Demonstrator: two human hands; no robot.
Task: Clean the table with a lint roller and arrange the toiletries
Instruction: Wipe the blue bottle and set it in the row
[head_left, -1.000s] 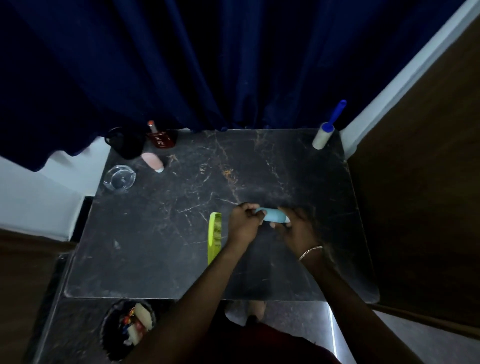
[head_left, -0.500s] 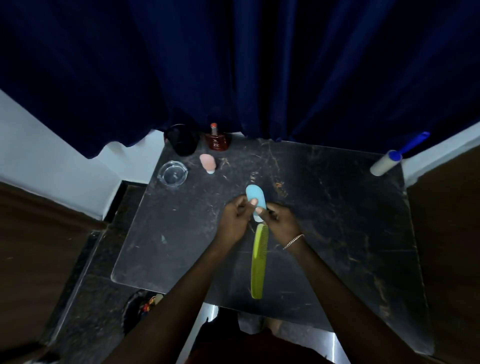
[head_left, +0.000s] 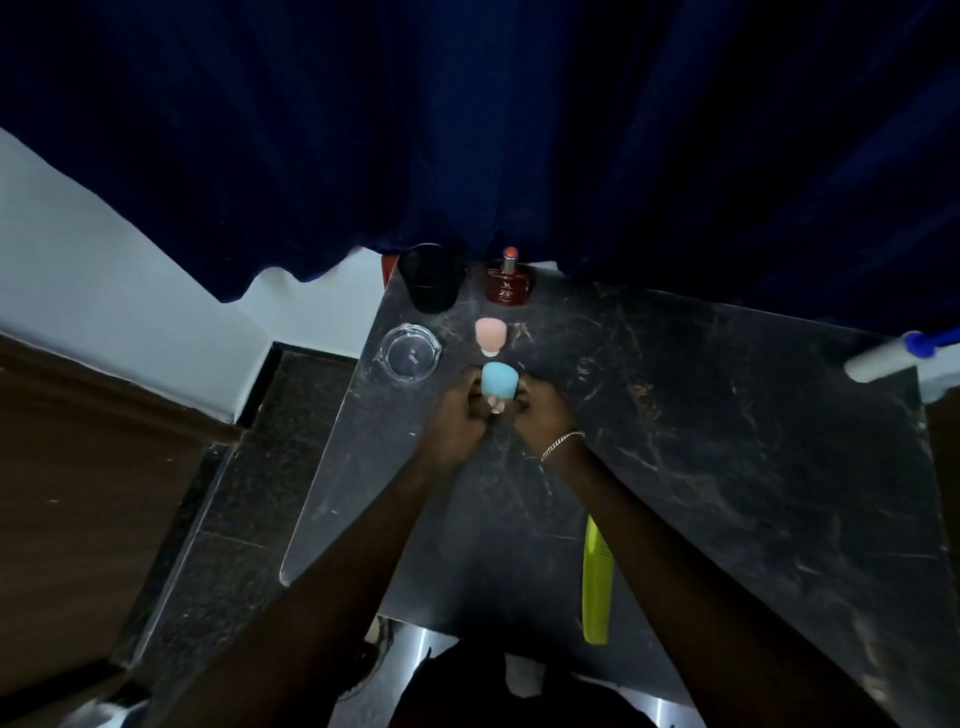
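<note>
Head view. The worktop (head_left: 727, 441) is a dark marble-patterned slab set against a dark blue curtain (head_left: 519, 130).

The left hand (head_left: 451, 415) and the right hand (head_left: 537, 410) meet near the far left part of the worktop. Both hold one light blue bottle (head_left: 499, 380) between them. The grip of each hand is curled and pressed against the side of the bottle, the left from the left, the right from the right. The bottle's rounded end points toward the far edge. Whether its lower end touches the worktop cannot be told; the fingers cover it. A chain bracelet (head_left: 561, 446) sits on the right wrist.

Just beyond the blue bottle, a pink bottle (head_left: 490, 335) lies in line with it, apart from it. Farther along the same line, a red perfume bottle (head_left: 509, 283) stands at the far edge. A black cup (head_left: 431, 278) stands in the far left corner. A clear glass ashtray (head_left: 411, 353) sits at the left edge, just beside the left hand.

The lint roller (head_left: 883, 361) lies at the far right corner, its blue handle overhanging the edge. A yellow-green comb (head_left: 596, 582) lies near the near edge, partly under the right forearm.
</note>
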